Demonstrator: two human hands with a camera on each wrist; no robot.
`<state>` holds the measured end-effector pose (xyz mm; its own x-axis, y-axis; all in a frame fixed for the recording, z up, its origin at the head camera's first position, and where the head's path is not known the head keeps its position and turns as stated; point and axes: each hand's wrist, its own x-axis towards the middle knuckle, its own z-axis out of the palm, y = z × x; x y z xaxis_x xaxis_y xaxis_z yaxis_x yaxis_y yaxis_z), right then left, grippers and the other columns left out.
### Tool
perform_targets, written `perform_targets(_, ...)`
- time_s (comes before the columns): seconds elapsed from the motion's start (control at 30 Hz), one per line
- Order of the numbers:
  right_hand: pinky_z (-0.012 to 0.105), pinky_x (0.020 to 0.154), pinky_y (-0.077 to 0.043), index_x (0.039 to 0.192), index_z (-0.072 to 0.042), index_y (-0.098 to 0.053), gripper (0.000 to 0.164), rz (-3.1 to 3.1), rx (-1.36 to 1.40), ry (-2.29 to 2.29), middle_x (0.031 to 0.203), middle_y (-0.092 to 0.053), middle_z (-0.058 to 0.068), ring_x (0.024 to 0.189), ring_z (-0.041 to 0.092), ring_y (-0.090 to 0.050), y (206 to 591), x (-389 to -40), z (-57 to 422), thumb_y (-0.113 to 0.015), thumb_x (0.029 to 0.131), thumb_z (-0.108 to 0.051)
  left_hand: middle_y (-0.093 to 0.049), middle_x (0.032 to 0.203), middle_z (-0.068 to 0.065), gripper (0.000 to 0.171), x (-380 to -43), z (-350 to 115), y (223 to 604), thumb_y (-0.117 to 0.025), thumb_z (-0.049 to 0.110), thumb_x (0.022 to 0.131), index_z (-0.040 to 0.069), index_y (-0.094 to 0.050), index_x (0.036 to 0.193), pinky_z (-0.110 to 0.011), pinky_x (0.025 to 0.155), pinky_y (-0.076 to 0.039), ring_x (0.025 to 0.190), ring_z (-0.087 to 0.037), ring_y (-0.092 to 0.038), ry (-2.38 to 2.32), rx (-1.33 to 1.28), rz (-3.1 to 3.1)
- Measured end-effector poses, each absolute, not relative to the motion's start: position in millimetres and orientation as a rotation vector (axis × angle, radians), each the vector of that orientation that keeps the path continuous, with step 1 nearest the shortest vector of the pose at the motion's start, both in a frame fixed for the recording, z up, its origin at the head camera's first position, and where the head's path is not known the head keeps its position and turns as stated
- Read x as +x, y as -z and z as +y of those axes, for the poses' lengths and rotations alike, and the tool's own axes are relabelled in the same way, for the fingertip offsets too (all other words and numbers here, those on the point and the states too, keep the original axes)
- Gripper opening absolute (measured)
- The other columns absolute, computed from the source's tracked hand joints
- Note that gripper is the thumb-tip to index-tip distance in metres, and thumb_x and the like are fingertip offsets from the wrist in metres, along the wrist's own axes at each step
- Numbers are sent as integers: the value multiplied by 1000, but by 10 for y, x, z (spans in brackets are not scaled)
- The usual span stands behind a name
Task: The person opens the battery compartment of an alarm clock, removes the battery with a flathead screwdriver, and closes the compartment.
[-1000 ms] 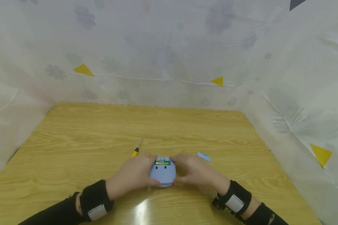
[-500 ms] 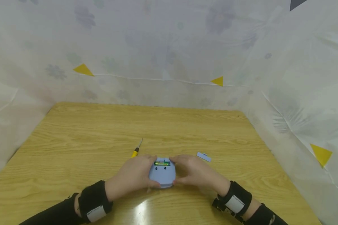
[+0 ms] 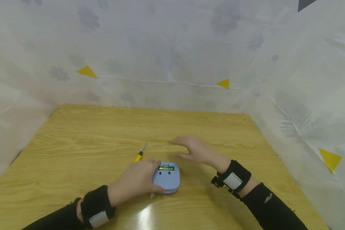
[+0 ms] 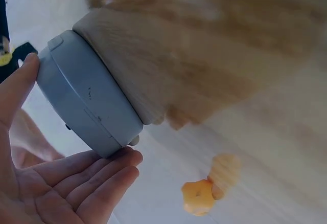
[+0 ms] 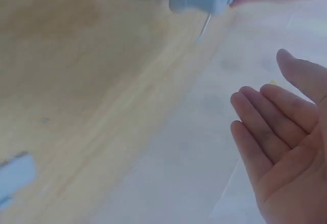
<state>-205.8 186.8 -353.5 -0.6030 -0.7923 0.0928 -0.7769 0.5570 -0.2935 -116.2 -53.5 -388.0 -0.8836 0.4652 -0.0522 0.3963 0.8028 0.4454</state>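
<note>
In the head view my left hand (image 3: 139,175) grips the left side of a light-blue device with rounded corners (image 3: 168,182), thumb at its near edge and fingers at its far edge. A green battery (image 3: 166,168) lies in the slot on its upper face, above two dark round spots. The left wrist view shows the device's grey-blue side (image 4: 89,93) between thumb and fingers. My right hand (image 3: 196,150) is raised beyond the device, holding nothing; its fingers look extended in the right wrist view. A small light-blue cover (image 5: 18,173) lies on the table there, hidden behind the right hand in the head view.
A screwdriver with a yellow and black handle (image 3: 139,156) lies just beyond my left hand. The wooden table (image 3: 103,127) ends at a pale, flower-patterned sheet (image 3: 161,64) behind and at both sides. A tiny dark speck (image 5: 46,120) lies on the tabletop.
My right hand has let go of the device and moved away from me, rising over the table and covering the small cover in the head view. My left hand keeps its grip.
</note>
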Motion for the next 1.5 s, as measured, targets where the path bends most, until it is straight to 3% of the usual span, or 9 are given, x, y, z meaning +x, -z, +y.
perform_targets(0.27, 41, 110, -57, 138, -13, -71, 40, 2716, -1443, 449, 136, -74, 7, 129, 26, -69, 3482, -2513, 1501, -77, 99, -16, -71, 137, -18, 99, -1157, -558, 3903, -95, 58, 71, -2, -62, 143, -47, 95, -62, 119, -30, -71, -613, 692, 2831)
perform_targets(0.5, 38, 114, -54, 138, -15, -72, 38, 2633, -1466, 422, 139, -73, 2, 133, 22, -67, 3745, -2734, 1197, -76, 100, -16, -71, 137, -20, 98, -1113, -581, 3923, -96, 53, 70, -4, -62, 141, -49, 99, -61, 122, -32, -70, -652, 727, 2844)
perform_targets(0.87, 34, 123, -45, 143, -15, -67, 39, 2490, -1633, 465, 150, -66, 2, 142, 20, -60, 4029, -2693, 952, -69, 104, -15, -74, 127, -18, 95, -1082, -608, 3905, -98, 49, 69, -6, -63, 139, -47, 94, -62, 111, -28, -72, -682, 742, 2848)
perform_targets(1.1, 28, 122, -44, 142, -16, -69, 35, 2425, -1764, 390, 149, -67, 1, 140, 18, -61, 4057, -2611, 836, -65, 107, -15, -76, 115, -9, 84, -1084, -614, 3917, -99, 46, 67, 3, -66, 131, -41, 84, -61, 99, -19, -71, -701, 776, 2874)
perform_targets(1.37, 21, 117, -47, 141, -16, -70, 36, 2336, -1819, 397, 143, -71, -3, 135, 13, -65, 4118, -2537, 739, -67, 106, -16, -73, 129, -10, 93, -1086, -632, 3940, -100, 45, 67, 4, -61, 140, -43, 91, -62, 109, -19, -70, -708, 806, 2884)
perform_targets(1.5, 17, 111, -50, 135, -16, -74, 30, 2317, -1816, 398, 133, -76, -4, 127, 9, -70, 4088, -2528, 723, -68, 106, -16, -74, 125, -10, 89, -1099, -641, 3944, -100, 46, 67, 3, -64, 137, -41, 88, -62, 105, -17, -69, -701, 813, 2899)
